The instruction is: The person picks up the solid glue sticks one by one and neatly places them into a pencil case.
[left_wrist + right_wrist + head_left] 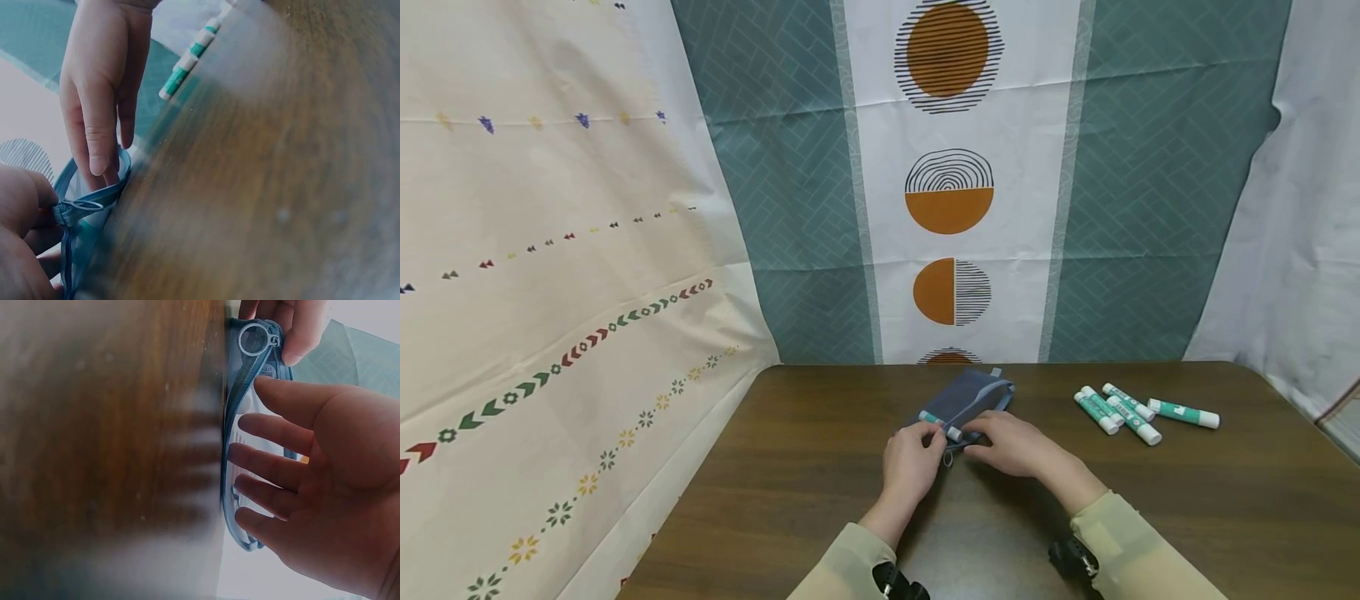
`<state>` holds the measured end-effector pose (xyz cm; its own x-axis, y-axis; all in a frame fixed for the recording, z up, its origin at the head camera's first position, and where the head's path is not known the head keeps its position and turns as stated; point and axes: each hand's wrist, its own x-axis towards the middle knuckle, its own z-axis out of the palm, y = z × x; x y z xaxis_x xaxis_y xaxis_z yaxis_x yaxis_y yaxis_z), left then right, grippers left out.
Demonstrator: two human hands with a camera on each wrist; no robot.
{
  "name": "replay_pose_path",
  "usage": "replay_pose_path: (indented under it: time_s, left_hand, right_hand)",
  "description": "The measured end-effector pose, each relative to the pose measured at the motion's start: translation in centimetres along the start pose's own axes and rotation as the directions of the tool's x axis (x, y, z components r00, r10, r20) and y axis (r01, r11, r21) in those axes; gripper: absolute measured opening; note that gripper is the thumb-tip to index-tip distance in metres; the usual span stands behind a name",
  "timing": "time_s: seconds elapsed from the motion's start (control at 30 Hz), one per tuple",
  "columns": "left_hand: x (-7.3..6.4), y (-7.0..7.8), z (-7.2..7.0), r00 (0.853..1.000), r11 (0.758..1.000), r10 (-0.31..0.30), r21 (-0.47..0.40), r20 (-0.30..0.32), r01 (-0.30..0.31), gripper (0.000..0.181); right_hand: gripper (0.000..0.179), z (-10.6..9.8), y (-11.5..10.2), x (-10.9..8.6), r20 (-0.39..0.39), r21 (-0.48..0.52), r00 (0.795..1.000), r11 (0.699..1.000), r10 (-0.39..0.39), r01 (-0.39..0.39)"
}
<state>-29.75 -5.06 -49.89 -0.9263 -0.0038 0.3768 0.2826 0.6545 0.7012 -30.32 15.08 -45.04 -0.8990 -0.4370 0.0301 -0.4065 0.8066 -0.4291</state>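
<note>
A dark blue zip pouch (967,395) lies on the table with its light blue zipper undone. My left hand (912,463) grips the pouch at one end of the zipper, close to the pull ring (253,339). One glue stick (934,419) shows at the pouch's mouth between the two hands, its white end pointing right. My right hand (1017,443) is at the mouth too. In the right wrist view its fingers (269,465) reach in over the zipper edge, spread and only slightly bent, holding nothing that shows.
To the right, several green and white glue sticks (1116,412) lie in a loose group, one (1183,413) a little apart. The brown wooden table (790,500) ends at a patterned cloth (955,192) behind and a cream cloth (587,250) on the left.
</note>
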Motion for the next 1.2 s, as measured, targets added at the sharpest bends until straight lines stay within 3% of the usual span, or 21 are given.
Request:
replay_pose_path:
  time_s: [0.13,0.37,0.73,1.0,1.2]
  left_hand:
    - [0.0,-0.2,0.2,0.999,0.999,0.033,0.022,-0.033,-0.033,0.01]
    - [-0.1,0.2,0.3,0.999,1.0,-0.003,0.013,-0.044,0.003,0.007]
    - [0.0,0.4,0.3,0.995,0.997,0.028,-0.066,-0.096,-0.034,0.009]
    - [0.0,-0.2,0.6,0.987,0.989,0.09,-0.106,-0.131,-0.104,0.011]
    - [0.0,0.5,0.3,0.998,0.99,-0.011,-0.139,-0.061,0.002,0.008]
  right_hand:
    - [0.038,0.1,0.2,0.1,-0.003,-0.001,1.0,1.0,0.007,-0.007]
    - [0.043,-0.5,0.8,-0.8,-0.011,-0.016,1.0,1.0,0.018,-0.018]
    - [0.049,-2.6,3.6,-4.7,-0.105,-0.064,0.994,0.997,0.034,-0.041]
    - [0.055,-4.1,7.2,-7.5,-0.216,-0.101,0.974,0.99,0.069,-0.093]
    - [0.067,-5.1,9.9,-9.2,-0.242,-0.132,0.961,0.976,0.138,-0.173]
